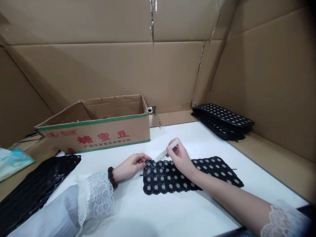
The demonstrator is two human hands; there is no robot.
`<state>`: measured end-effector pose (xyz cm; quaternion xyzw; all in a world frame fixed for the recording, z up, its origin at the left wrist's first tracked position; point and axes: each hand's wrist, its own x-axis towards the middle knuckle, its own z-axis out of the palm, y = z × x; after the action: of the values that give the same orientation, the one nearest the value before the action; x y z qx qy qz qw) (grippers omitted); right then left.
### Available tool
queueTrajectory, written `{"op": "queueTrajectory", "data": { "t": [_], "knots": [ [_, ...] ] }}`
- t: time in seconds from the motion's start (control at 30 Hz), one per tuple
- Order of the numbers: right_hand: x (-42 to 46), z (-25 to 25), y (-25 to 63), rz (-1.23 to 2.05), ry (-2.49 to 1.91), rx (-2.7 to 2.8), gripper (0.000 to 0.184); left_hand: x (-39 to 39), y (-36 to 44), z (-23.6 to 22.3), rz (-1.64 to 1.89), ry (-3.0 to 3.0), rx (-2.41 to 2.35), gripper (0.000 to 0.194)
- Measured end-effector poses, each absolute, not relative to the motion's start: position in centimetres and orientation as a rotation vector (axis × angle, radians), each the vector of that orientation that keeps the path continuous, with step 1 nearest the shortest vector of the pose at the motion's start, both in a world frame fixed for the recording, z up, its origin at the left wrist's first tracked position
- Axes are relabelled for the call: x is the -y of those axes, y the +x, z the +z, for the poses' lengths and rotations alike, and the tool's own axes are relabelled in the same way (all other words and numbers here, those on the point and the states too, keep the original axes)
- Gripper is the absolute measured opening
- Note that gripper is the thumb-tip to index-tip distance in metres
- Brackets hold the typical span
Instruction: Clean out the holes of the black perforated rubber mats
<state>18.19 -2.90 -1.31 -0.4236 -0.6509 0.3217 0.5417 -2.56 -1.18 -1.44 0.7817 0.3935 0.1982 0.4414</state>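
Note:
A black sheet with rows of pale round spots [170,177] lies flat on the white table in front of me. At its upper left corner my left hand [133,164] has curled fingers, with thumb and fingertips closed on the sheet's edge. My right hand [180,158] reaches over the sheet and grips a slim white pen-like tool [161,154]. The tool slants down to the left, its tip at the sheet's upper edge close to my left fingertips. Its exact kind is not clear. My right forearm covers part of the sheet's middle.
An open cardboard box [98,133] stands at the back left. A stack of similar black spotted sheets [222,120] sits at the back right. More black sheets [32,187] lie at the left, beside a white and turquoise packet [16,161]. Cardboard walls [111,72] enclose the white table [158,217].

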Motion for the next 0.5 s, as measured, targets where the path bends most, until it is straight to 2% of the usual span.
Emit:
{"op": "queueTrajectory", "data": {
  "t": [0.27,0.5],
  "knots": [
    [1.4,-1.7,19.4,0.866,-1.128,1.852,0.018,1.0,-2.4,-1.7,0.494,2.109,-1.107,0.023],
    [1.4,-1.6,19.6,1.151,-1.096,1.949,0.024,2.0,-1.5,-1.7,0.624,1.986,-1.15,0.013]
  ]
}}
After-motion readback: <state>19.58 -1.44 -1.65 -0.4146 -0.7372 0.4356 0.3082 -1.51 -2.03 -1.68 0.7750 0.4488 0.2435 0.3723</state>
